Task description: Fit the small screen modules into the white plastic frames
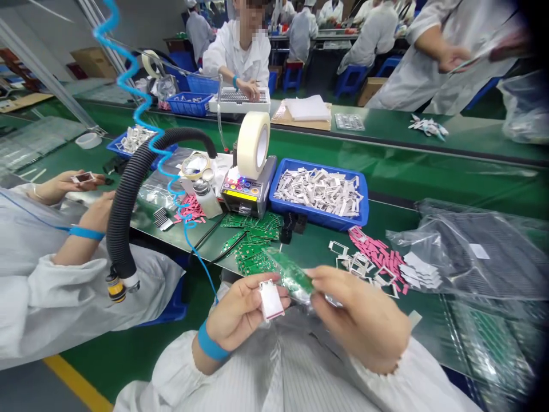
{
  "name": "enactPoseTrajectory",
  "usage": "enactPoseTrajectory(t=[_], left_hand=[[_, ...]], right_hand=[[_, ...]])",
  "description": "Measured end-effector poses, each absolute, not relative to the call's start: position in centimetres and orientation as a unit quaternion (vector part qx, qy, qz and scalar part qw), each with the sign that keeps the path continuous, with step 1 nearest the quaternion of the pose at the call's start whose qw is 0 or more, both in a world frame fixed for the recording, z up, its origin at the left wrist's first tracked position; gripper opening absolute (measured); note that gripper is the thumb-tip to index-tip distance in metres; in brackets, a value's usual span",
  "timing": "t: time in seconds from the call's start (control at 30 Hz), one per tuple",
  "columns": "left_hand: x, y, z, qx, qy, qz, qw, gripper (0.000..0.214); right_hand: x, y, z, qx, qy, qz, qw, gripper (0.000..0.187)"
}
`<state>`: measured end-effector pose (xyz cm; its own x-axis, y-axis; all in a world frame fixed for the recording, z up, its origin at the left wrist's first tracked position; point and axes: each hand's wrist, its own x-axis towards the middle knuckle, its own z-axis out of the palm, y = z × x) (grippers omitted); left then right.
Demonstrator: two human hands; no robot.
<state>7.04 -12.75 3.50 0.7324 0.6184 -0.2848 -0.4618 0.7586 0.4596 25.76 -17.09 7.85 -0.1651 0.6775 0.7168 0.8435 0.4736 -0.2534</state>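
My left hand (pixel 235 312), with a blue strap at its wrist, grips a small white rectangular piece (pixel 271 300) that has a thin red line along its lower edge. In my right hand (pixel 360 312), a green circuit board (pixel 294 274) is pinched between thumb and fingers. The board is slightly blurred and tilted just above the white piece; I cannot tell whether the two touch. Beyond my hands, more green circuit boards (pixel 253 246) lie in a loose pile on the green bench. White frames (pixel 355 263) and pink strips (pixel 377 252) are scattered near my right hand.
A blue bin (pixel 319 220) of white frames stands beside a tape dispenser (pixel 246 197) carrying a large tape roll (pixel 246 146). A black hose (pixel 118 212) and a coiled blue air line (pixel 141 109) hang at left. A co-worker's hands (pixel 71 184) work there. Plastic bags (pixel 480 246) lie right.
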Motion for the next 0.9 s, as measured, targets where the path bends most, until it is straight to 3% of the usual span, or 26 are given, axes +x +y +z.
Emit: enactPoseTrajectory(t=[0.13, 0.47, 0.9], left_hand=[[7.4, -12.8, 4.2, 0.206, 0.231, 0.332, 0.891, 0.037], [6.7, -12.6, 4.0, 0.223, 0.256, 0.36, 0.869, 0.038], [6.8, -12.6, 4.3, 0.265, 0.248, 0.342, 0.867, 0.036]], right_hand=[[23.9, -17.4, 8.1, -0.407, -0.818, -0.059, 0.401, 0.02], [23.7, -17.5, 8.3, -0.377, -0.848, -0.064, 0.367, 0.022], [24.5, -17.7, 7.7, -0.393, -0.822, 0.007, 0.411, 0.019]])
